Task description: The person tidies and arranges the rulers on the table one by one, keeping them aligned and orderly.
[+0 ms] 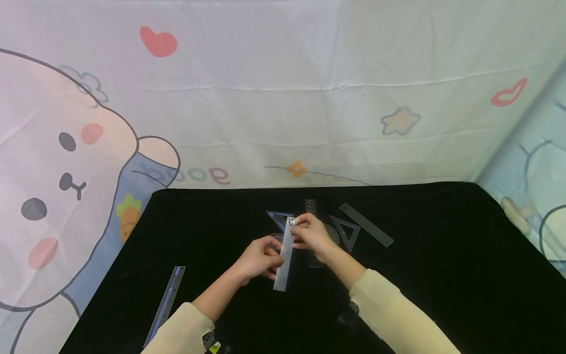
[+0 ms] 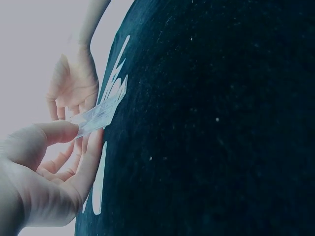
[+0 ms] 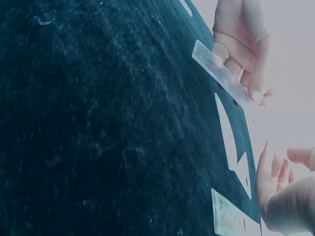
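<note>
A clear straight ruler stands tilted between the two hands, raised above the black cloth in the wrist views. My left hand pinches its side edge, thumb on one face and fingers behind, as the left wrist view shows with the ruler. My right hand is at the ruler's upper end, beside a small shiny round spot. In the right wrist view, the right hand has its thumb and fingers apart with nothing visible between them. Glare washes out the ruler's near end there.
Behind the hands lie a blue-edged set square, an upright dark ruler, a round-edged clear piece, a triangle and a slanted ruler. Another ruler lies by the left forearm. A printed curtain hangs behind.
</note>
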The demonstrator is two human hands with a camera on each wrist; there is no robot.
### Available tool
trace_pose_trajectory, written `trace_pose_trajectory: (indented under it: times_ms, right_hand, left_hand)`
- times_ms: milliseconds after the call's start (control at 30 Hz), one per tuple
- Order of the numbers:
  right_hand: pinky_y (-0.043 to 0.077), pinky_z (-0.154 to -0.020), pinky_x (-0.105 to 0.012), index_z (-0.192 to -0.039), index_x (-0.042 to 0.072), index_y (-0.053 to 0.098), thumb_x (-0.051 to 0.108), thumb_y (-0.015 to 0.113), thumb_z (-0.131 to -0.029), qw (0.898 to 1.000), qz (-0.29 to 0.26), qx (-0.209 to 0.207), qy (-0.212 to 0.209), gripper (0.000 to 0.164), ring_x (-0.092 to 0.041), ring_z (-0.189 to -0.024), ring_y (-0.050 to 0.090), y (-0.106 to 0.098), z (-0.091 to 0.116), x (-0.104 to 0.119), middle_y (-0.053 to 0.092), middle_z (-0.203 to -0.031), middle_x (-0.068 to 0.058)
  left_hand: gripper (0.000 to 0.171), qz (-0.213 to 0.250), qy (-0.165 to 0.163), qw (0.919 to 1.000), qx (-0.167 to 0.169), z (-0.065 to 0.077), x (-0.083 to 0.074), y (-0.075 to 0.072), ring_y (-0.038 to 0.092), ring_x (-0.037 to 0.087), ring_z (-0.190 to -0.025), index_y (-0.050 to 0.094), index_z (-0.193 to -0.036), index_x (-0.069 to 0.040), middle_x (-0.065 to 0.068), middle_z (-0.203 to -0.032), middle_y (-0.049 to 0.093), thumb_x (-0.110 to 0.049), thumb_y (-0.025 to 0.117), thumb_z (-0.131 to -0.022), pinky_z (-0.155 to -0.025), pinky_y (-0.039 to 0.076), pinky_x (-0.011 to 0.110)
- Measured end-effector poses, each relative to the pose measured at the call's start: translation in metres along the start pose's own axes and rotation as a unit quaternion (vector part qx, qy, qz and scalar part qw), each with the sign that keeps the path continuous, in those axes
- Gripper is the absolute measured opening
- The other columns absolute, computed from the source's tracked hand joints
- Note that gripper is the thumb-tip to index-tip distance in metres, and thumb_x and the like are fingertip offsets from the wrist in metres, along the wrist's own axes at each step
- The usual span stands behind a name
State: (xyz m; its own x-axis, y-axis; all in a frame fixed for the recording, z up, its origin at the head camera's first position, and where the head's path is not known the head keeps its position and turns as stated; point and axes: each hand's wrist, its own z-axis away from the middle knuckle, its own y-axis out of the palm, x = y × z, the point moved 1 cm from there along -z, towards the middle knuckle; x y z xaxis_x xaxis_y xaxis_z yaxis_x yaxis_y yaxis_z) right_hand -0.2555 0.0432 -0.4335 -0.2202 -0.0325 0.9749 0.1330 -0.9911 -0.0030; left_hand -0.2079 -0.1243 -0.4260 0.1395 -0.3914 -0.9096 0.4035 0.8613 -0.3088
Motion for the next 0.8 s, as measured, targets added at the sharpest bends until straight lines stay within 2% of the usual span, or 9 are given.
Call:
trace_pose_trajectory:
  times_ms: [333, 533, 800]
  right_hand:
    - [0.058, -0.064, -0.034, -0.106, 0.002, 0.048, 0.002, 0.060, -0.082, 1.000, -0.008, 0.026, -0.014, 0.027, -0.017, -0.073, 0.058, 0.020, 0.004, 0.001, 0.055, -0.093, -0.010]
    - [0.058, -0.064, -0.033, -0.109, 0.001, 0.047, 0.002, 0.060, -0.082, 0.999, -0.004, 0.039, -0.025, 0.030, -0.018, -0.074, 0.058, 0.032, 0.008, -0.002, 0.055, -0.094, -0.011]
    - [0.058, -0.063, -0.034, -0.117, 0.001, 0.042, 0.001, 0.059, -0.082, 0.998, -0.008, 0.050, -0.041, 0.039, -0.016, -0.069, 0.057, 0.046, 0.016, 0.000, 0.050, -0.087, -0.006]
  left_hand:
    - [0.033, -0.007, 0.002, 0.9998, -0.017, 0.021, 0.002, -0.012, 0.064, 0.020, -0.069, 0.049, -0.113, -0.003, 0.014, -0.088, 0.060, -0.008, 0.061, -0.082, -0.060, 0.057, 0.035]
    - [0.030, -0.007, 0.005, 0.9996, -0.026, 0.033, 0.006, -0.019, 0.063, 0.021, -0.068, 0.050, -0.111, -0.002, 0.013, -0.086, 0.059, -0.006, 0.059, -0.083, -0.059, 0.057, 0.035]
    - [0.029, -0.016, 0.001, 0.9994, -0.030, 0.043, 0.013, -0.028, 0.062, 0.021, -0.068, 0.050, -0.111, -0.002, 0.012, -0.085, 0.058, -0.006, 0.059, -0.084, -0.058, 0.057, 0.036]
